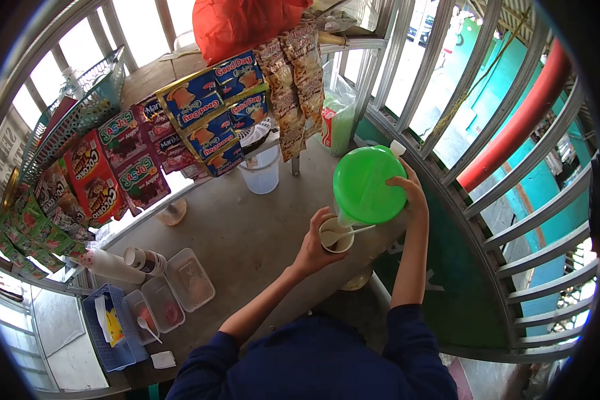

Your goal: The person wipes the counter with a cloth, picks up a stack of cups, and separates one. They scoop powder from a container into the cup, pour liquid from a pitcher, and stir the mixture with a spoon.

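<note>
My left hand (311,251) is wrapped round a small cup (337,239), which holds a white spoon (357,232) leaning over its right rim. Just above and to the right, my right hand (412,193) grips a pitcher with a round green lid (369,183), fingers at the lid's right side. The pitcher is tilted, its spout low over the cup's upper edge. Its clear body is mostly hidden under the lid. Whether liquid is flowing I cannot tell.
Snack sachets (213,110) hang across the front. Behind them stands a clear bucket (261,170). Stacked cups (117,265), open plastic containers (189,280) and a blue basket (117,337) are at the left. Metal bars (500,233) line the right side.
</note>
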Tool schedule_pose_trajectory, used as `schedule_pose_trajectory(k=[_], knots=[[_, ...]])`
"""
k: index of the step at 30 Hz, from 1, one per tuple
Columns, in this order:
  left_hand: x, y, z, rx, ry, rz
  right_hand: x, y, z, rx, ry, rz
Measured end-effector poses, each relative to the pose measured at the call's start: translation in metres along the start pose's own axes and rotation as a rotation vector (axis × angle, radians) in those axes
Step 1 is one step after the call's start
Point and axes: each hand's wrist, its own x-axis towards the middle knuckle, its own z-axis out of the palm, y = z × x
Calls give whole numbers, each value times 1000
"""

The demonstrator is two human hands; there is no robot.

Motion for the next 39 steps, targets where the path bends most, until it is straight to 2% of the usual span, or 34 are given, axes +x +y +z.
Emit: schedule_pose_trajectory(k=[4,9,16,19,21,22,24,26,28,29,30,31,32,34,35,37,39], knots=[[14,2,6,-25,40,54,10,-1,-14,7,12,-13],[7,-3,2,-21,72,30,28,7,-29,39,37,40],[-71,-14,-40,47,136,-115,55,11,-45,-2,-4,98],[-108,-16,-62,186,204,-164,69,33,-63,110,-17,135],[-126,-12,-73,226,236,-173,74,47,-70,173,134,54],[-134,-10,-78,264,260,-173,75,56,-65,167,118,63],[-147,-8,-85,281,296,-200,59,65,-43,85,604,-438],[-155,-11,-90,402,294,-214,19,66,0,-81,970,-527],[-159,-11,-92,399,319,-243,-29,105,25,-578,971,-555],[-162,-10,-95,396,320,-264,-55,121,62,-377,910,-435],[-164,-9,-97,404,337,-279,-84,121,100,-302,708,-385],[-165,-8,-98,397,352,-274,-100,154,117,-150,460,-270],[-166,-7,-99,391,365,-269,-119,158,146,54,133,-216],[-171,-9,-103,371,359,-280,-148,152,187,293,-349,17],[-174,-10,-105,344,348,-271,-157,144,201,300,-361,30],[-181,-10,-108,326,362,-272,-166,129,224,-83,-580,105],[-190,-14,-111,299,368,-263,-165,128,238,-129,-632,64]])
